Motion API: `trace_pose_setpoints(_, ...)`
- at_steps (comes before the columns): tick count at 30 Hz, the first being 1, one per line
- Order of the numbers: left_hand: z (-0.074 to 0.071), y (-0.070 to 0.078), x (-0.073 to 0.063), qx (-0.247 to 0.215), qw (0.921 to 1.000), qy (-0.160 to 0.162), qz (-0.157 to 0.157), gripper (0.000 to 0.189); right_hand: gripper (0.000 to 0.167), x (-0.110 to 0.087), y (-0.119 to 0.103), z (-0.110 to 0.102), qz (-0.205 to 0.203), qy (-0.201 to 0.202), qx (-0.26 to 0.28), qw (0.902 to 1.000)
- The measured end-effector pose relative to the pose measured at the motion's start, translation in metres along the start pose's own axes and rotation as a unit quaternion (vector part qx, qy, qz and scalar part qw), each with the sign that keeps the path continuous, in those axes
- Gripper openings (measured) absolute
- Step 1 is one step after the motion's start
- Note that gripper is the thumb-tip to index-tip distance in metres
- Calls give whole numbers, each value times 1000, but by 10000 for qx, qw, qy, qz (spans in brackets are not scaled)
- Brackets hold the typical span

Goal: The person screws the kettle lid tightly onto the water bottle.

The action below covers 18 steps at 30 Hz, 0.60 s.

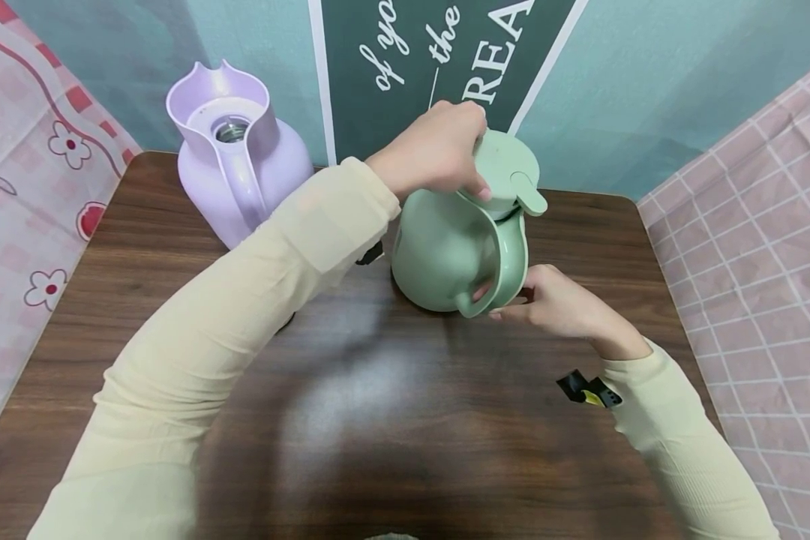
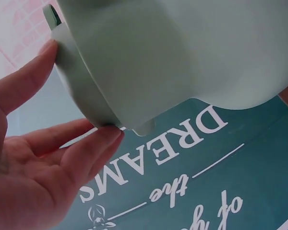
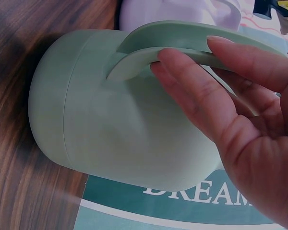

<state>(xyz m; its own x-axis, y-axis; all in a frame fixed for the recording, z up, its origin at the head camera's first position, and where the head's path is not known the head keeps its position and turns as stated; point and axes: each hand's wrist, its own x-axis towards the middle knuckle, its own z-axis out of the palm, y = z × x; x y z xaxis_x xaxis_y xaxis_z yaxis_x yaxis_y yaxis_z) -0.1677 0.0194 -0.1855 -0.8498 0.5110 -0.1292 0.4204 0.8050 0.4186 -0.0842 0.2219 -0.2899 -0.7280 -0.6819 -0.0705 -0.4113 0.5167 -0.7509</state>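
A green thermos jug (image 1: pixel 439 251) stands upright near the back of the table, its handle (image 1: pixel 506 259) turned toward me. My left hand (image 1: pixel 439 150) pinches the round green lid (image 1: pixel 506 161) at the jug's top; in the left wrist view, thumb and fingers (image 2: pixel 103 139) sit at opposite sides of its edge. Low on the handle, my right hand (image 1: pixel 560 307) has fingers (image 3: pixel 197 91) curled through the loop and the thumb against the other face. Left of the jug, partly behind my left sleeve, is a lilac thermos jug (image 1: pixel 243 172) with its mouth uncovered.
The brown wood-grain table (image 1: pixel 378 435) has a dark green panel with white lettering (image 1: pixel 439 52) behind it. A pink checked cloth (image 1: pixel 756 247) borders the right side, and a flowered cloth (image 1: pixel 34 225) the left. Another object's edge (image 1: pixel 391 536) shows at the front.
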Motion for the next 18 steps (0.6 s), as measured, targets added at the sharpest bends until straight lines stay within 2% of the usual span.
trace_pose_setpoints(4,-1,-3,-1,18,9997,-75,213,33,21,0,0,0,101,2,-24,9999)
trace_pose_setpoints(8,-2,-3,-2,-45,9994,-169,297,45,20,0,0,0,223,-16,-86,9997)
trace_pose_setpoints(12,0,-2,-2,-153,9997,-140,155,52,20,-1,0,0,236,-16,-113,9997)
trace_pose_setpoints(18,3,2,-3,-9,9997,104,-202,54,20,-1,1,0,127,39,-156,9998)
